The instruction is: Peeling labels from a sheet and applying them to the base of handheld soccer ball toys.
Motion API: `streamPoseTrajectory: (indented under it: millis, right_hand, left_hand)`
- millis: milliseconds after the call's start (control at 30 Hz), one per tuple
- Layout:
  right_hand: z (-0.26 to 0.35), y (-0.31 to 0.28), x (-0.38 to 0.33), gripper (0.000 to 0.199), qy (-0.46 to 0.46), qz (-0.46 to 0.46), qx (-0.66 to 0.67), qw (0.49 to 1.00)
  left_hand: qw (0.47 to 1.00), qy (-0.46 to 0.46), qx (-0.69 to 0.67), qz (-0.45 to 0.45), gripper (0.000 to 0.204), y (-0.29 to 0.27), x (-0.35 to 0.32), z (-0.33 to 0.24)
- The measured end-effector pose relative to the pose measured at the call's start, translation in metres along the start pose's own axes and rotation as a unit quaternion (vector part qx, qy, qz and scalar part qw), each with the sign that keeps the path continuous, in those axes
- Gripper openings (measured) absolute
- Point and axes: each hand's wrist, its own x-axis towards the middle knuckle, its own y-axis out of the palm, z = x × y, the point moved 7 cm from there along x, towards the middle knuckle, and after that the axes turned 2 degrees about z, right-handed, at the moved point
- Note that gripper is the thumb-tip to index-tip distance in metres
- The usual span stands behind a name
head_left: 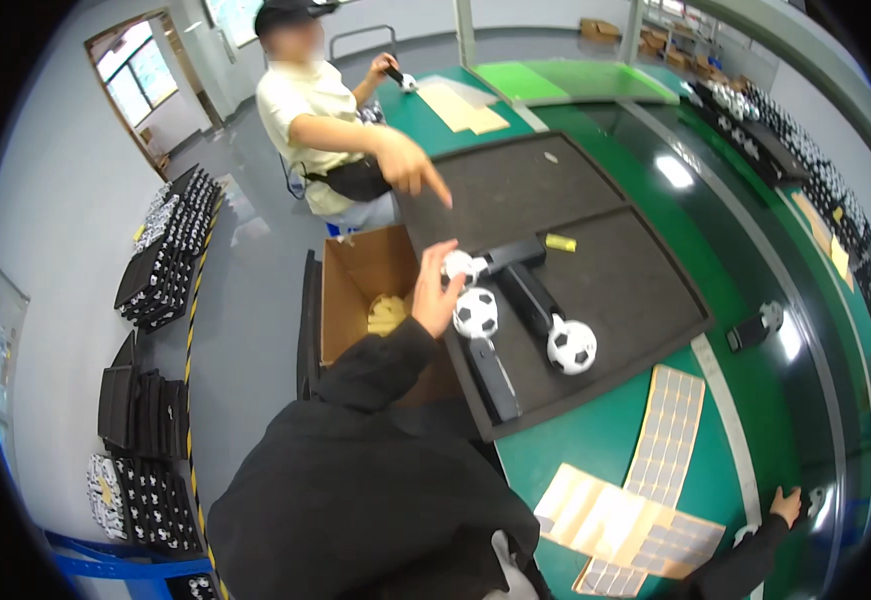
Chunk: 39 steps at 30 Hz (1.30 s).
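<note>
My left hand (436, 292) has its fingers curled round the white ball end of a black-handled device (516, 255) on the dark tray (646, 290). Beside it lie a second soccer-ball-headed device (476, 313) and a third one (572, 346), their black handles flat on the tray. Far to the right, my right hand (786, 505) reaches over the green conveyor belt, its fingers apart. Close by it is a blurred white-and-black ball-headed device (818, 502). Another such device (756, 328) lies farther up the belt.
A co-worker's hand (411, 165) points over the tray. An open cardboard box (361, 260) with yellow pieces stands left of the tray. Sticker sheets (666, 430) lie on the green table. Stacked trays of ball-headed devices (161, 250) line the floor at left.
</note>
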Motion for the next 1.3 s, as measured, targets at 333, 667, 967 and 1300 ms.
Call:
streamPoseTrajectory:
  millis: [333, 667, 967, 1300]
  right_hand:
    - [0.260, -0.153, -0.148, 0.036, -0.329, 0.061, 0.306, 0.891]
    - [0.536, -0.139, -0.310, 0.065, -0.538, 0.039, 0.183, 0.822]
    - [0.306, -0.135, -0.244, 0.059, -0.242, 0.100, 0.143, 0.954]
    - [0.468, -0.180, -0.379, 0.065, -0.550, 0.126, 0.345, 0.750]
  left_hand:
    - [0.986, 0.075, 0.083, 0.125, 0.043, -0.016, 0.006, -0.018]
    - [0.844, 0.090, 0.407, 0.338, 0.061, 0.046, 0.073, -0.017]
    - [0.874, 0.054, 0.323, 0.359, 0.052, 0.051, 0.070, 0.005]
    - [0.968, -0.064, -0.087, 0.225, 0.041, 0.071, 0.087, -0.013]
